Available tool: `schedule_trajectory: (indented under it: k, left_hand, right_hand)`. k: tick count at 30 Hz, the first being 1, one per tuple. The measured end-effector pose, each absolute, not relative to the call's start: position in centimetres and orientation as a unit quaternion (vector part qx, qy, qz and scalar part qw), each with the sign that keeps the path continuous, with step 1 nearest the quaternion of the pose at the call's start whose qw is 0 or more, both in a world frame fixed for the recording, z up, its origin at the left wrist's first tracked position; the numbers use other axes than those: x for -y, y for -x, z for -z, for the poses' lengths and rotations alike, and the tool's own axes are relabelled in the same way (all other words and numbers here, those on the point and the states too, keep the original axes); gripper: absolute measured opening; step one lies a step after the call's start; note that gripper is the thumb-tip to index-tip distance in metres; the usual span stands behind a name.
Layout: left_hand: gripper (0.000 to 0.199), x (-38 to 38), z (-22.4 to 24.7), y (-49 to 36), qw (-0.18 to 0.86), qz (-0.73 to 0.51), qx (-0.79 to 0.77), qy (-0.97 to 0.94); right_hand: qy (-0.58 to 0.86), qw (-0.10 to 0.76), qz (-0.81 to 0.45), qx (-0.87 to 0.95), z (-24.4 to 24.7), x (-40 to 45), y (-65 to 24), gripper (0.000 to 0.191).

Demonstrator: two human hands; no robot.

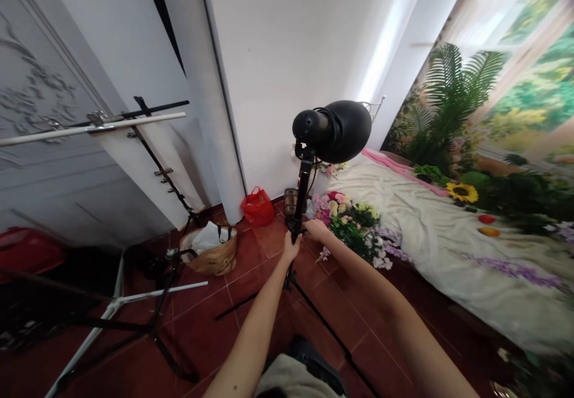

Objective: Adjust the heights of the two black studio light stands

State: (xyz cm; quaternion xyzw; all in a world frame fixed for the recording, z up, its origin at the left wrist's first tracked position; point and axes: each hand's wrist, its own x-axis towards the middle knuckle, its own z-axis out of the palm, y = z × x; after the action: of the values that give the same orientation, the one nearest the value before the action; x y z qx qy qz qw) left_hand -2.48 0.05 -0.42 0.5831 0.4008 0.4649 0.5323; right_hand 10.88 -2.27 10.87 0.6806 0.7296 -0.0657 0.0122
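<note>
A black studio light (345,132) tops a dark light stand (303,192) in front of me, with its cable looped over the lamp housing. My left hand (292,247) is wrapped round the pole just below the stand's joint. Beside it, my right hand (316,230) is closed at the right side of that joint, on what looks like a small dark adjusting knob mostly covered by the fingers. The stand's legs (325,320) spread over the red tile floor near my feet.
At right, a bed with crumpled cream cloth (385,192) carries a sunflower (461,192) and greenery. A bouquet (350,219) lies against its near side. To the left are a red bag (258,208), a woven basket (215,254), and a backdrop stand (156,165) with spread legs.
</note>
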Motion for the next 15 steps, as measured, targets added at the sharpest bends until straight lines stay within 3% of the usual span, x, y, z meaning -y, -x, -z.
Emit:
schedule_trajectory:
  k: [6, 11, 15]
  left_hand:
    - [0.042, 0.4, -0.6, 2.6, 0.552, -0.447, -0.402, -0.577]
    - [0.038, 0.5, -0.7, 2.9, 0.55, -0.44, -0.399, -0.588]
    - [0.04, 0.5, -0.7, 2.8, 0.561, -0.447, -0.39, -0.578]
  right_hand:
    - [-0.695, -0.028, 0.069, -0.715, -6.3, 8.5, -10.8, 0.076]
    - [-0.735, 0.033, 0.157, -0.659, -1.1, 11.9, -10.7, 0.066]
    - [-0.722, -0.104, 0.17, -0.663, -1.8, 10.4, -10.5, 0.091]
